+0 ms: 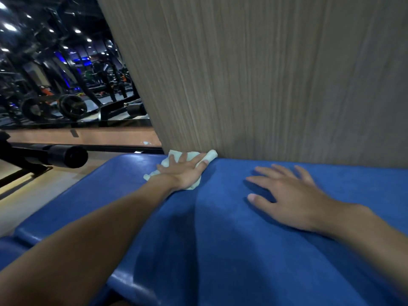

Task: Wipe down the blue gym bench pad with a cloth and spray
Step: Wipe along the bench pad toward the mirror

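Observation:
The blue bench pad (pixel 220 228) fills the lower half of the head view and runs up to a wood-grain wall. My left hand (pixel 186 172) lies flat, fingers spread, pressing a pale crumpled cloth (pixel 210 154) onto the pad's far edge, right where the pad meets the wall. Parts of the cloth stick out beyond the fingers and below the palm. My right hand (pixel 289 195) rests flat on the pad to the right, fingers apart, holding nothing. No spray bottle is in view.
The wood-grain wall panel (pixel 265 85) rises directly behind the pad. A black padded roller bar (pixel 66 156) juts out at the left. A mirror (pixel 55 74) at upper left shows dark gym machines and weight plates. Pale floor (pixel 33 191) lies left of the bench.

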`<state>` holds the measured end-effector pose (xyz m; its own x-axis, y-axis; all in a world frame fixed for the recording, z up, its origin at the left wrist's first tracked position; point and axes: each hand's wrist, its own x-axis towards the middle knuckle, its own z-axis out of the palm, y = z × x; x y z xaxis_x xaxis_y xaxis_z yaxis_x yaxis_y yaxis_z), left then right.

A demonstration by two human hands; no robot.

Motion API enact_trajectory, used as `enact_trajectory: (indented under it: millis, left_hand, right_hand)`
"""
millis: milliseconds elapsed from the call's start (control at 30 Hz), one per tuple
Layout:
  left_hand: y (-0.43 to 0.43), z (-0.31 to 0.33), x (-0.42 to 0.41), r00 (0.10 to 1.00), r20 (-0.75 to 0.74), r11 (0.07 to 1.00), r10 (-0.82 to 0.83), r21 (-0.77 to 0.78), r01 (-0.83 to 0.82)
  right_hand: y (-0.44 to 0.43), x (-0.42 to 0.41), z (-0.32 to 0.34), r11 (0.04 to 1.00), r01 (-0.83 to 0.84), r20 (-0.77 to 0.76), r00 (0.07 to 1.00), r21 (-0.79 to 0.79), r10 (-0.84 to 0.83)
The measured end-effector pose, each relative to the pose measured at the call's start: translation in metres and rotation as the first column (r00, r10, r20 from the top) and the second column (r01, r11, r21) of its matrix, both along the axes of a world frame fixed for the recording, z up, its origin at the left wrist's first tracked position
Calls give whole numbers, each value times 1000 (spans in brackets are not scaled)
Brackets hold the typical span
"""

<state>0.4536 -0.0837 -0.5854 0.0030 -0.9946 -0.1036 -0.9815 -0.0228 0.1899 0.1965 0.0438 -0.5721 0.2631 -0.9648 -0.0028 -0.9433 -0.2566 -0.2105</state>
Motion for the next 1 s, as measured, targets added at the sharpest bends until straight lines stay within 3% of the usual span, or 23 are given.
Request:
enact_trajectory:
  millis: [133, 300, 433, 533, 733, 867, 1000]
  left_hand:
    - [18, 4, -43, 999, -26, 999, -48, -7, 47]
    - [35, 4, -92, 984, -29, 984, -175, -21, 174]
    - [37, 10, -87, 941, -108, 932, -321, -215, 293]
    - [41, -2, -90, 941, 26, 935, -337, -109, 338]
    - [69, -1, -169, 910, 53, 907, -411, -73, 414]
    - [80, -3, -214, 887, 62, 885, -458, -58, 462]
    - [90, -2, -258, 871, 66, 869, -487, -62, 490]
  right_hand:
    - [30, -60, -1, 980, 192, -207, 962, 54, -177]
    - [51, -85, -2, 976, 207, -47, 978, 68, -204]
    - [77, -121, -3, 943, 330, -157, 934, 44, -320]
    - [86, -124, -11, 928, 366, -155, 923, 72, -352]
    - [90, -145, -5, 951, 308, 50, 950, 4, -308]
    - [116, -193, -3, 907, 422, -146, 897, -3, -418]
    - [132, -211, -5, 901, 433, -45, 901, 35, -432]
